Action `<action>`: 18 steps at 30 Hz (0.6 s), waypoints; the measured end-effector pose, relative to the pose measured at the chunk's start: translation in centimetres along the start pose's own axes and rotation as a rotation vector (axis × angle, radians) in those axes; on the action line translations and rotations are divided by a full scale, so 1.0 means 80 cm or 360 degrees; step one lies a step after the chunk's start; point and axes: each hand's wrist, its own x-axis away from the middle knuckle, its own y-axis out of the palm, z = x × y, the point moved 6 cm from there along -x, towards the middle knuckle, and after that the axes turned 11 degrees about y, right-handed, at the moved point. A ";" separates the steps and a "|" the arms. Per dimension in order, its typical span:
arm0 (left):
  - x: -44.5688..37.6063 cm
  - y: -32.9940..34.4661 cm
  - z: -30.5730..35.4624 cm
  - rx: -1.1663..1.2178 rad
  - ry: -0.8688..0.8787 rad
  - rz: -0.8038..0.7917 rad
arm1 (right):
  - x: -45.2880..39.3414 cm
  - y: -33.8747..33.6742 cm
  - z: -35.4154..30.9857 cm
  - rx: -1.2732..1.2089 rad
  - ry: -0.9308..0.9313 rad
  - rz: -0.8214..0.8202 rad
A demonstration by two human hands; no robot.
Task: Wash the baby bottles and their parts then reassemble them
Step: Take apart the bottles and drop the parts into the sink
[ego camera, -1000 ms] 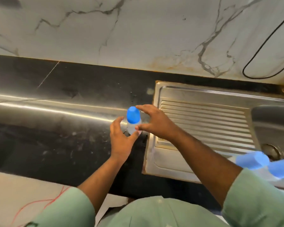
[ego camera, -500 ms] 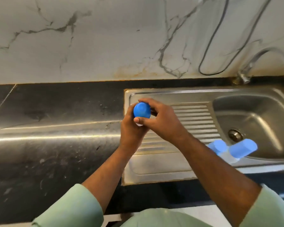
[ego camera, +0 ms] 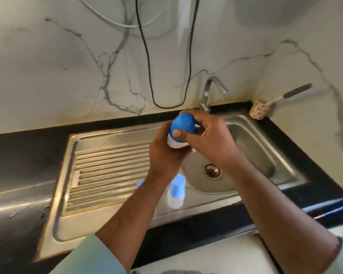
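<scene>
I hold a small clear baby bottle with a blue cap [ego camera: 182, 127] above the left edge of the sink basin [ego camera: 251, 155]. My left hand [ego camera: 164, 155] grips the bottle's body from below and mostly hides it. My right hand [ego camera: 208, 139] wraps the blue cap, thumb on its front. A second bottle with a blue cap [ego camera: 176, 191] stands on the steel rim below my left wrist. A bit of another blue cap [ego camera: 140, 183] shows behind my left forearm.
The ribbed steel drainboard [ego camera: 107, 175] lies to the left, black countertop [ego camera: 24, 155] beyond it. A tap [ego camera: 212, 89] stands behind the basin, drain [ego camera: 212, 171] in its floor. A patterned cup with a brush [ego camera: 259, 110] sits at the back right. Cables hang on the marble wall.
Both hands lifted the bottle off the black counter and carried it right, over the drainboard to the basin's edge. My right hand has closed around the cap.
</scene>
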 end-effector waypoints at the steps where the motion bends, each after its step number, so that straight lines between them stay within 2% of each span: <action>1: 0.002 0.019 -0.003 0.0038 -0.0066 0.0016 | -0.005 -0.012 0.014 -0.0011 0.0015 0.0003; 4: 0.003 0.074 -0.020 0.0194 -0.0263 0.0053 | -0.019 -0.045 0.056 -0.0142 0.0083 0.0023; 8: -0.007 0.133 -0.032 0.0273 -0.0311 0.0001 | -0.037 -0.083 0.100 -0.0322 0.0195 0.0120; 10: -0.007 0.161 -0.038 0.0317 -0.0295 -0.0056 | -0.042 -0.103 0.114 -0.0288 0.0239 0.0129; 14: -0.009 0.217 -0.045 0.0367 -0.0276 -0.0272 | -0.058 -0.143 0.144 0.0023 0.0330 0.0120; 18: -0.020 0.250 -0.076 0.0522 -0.0444 -0.0324 | -0.092 -0.168 0.177 -0.0144 0.0363 -0.0024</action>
